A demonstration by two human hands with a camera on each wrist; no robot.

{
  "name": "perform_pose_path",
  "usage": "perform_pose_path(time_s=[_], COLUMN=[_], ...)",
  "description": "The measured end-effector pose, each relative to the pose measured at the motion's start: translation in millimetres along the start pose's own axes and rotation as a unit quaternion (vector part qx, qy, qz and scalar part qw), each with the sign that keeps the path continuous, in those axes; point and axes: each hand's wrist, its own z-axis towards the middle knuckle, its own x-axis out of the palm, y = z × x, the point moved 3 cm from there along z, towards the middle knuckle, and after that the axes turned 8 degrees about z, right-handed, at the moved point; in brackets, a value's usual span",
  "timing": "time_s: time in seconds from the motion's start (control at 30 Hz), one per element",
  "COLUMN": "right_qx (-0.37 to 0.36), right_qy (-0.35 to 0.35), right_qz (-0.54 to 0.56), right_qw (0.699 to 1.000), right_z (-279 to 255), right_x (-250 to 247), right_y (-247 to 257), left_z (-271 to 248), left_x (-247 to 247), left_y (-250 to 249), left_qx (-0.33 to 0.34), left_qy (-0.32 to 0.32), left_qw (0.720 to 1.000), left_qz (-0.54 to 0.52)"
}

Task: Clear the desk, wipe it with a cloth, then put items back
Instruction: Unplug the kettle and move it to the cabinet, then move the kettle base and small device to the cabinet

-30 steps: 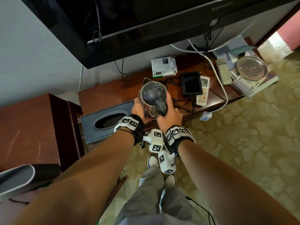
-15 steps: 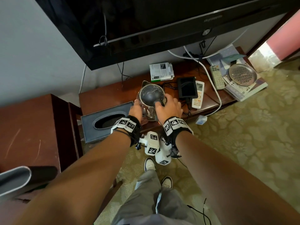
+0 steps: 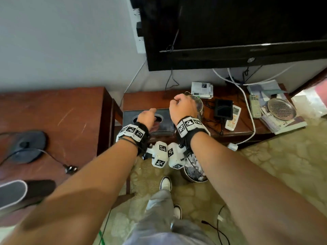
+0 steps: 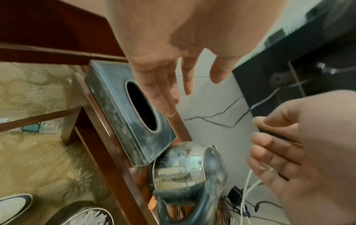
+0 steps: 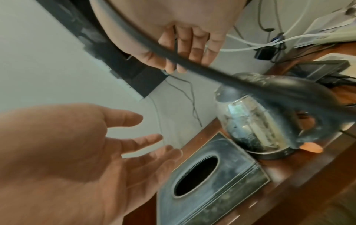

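A glass kettle [image 3: 199, 103] with a black handle stands on the dark wooden desk [image 3: 145, 99], right of a grey tissue box [image 3: 165, 127]. My left hand [image 3: 146, 117] hovers over the box's oval slot with its fingers straight and holds nothing; the left wrist view shows its open palm [image 4: 163, 68] above the tissue box [image 4: 108, 85]. My right hand [image 3: 182, 106] is raised above the kettle [image 5: 256, 121], fingers curled. In the left wrist view its thumb and fingers [image 4: 269, 141] pinch a thin black cord [image 4: 269, 131].
Two remotes [image 3: 232, 117], a black device [image 3: 223, 108], a booklet [image 3: 201, 90], a metal plate [image 3: 281, 108] on papers and tangled cables crowd the desk's right half. A television [image 3: 230, 32] hangs overhead. A second table [image 3: 53, 112] stands left; a bin [image 3: 193, 172] is on the floor.
Both hands have let go of the kettle, which now stands on the desk. The left hand moved left over the tissue box; the right hand rose with a cord.
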Motion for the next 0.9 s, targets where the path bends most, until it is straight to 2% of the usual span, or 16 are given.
perform_pose_path(time_s=[0.13,0.33,0.47,0.57,0.77,0.9], right_qx=[-0.051,-0.131,-0.143,-0.139,-0.126,-0.124], right_qy=[0.052,0.174,0.251,0.291,0.367,0.411], right_qz=[0.019,0.012,-0.002,-0.027,-0.115,-0.169], right_qw=[0.997,0.976,0.957,0.946,0.914,0.887], right_z=[-32,-95,-129,-147,-169,-179], right_x=[35,110,164,206,308,374], right_y=[50,127,161,181,213,228], left_z=[-27,-54,-67,-62,-24,-5], left_x=[-62,-178,-253,-305,-399,-461], left_y=[19,64,98,124,161,160], left_qx=[0.009,-0.005,-0.019,-0.037,-0.051,-0.06], left_qy=[-0.045,-0.141,-0.199,-0.216,-0.238,-0.261], left_qw=[0.998,0.986,0.975,0.971,0.97,0.951], left_qz=[-0.032,-0.085,-0.096,-0.093,0.015,0.156])
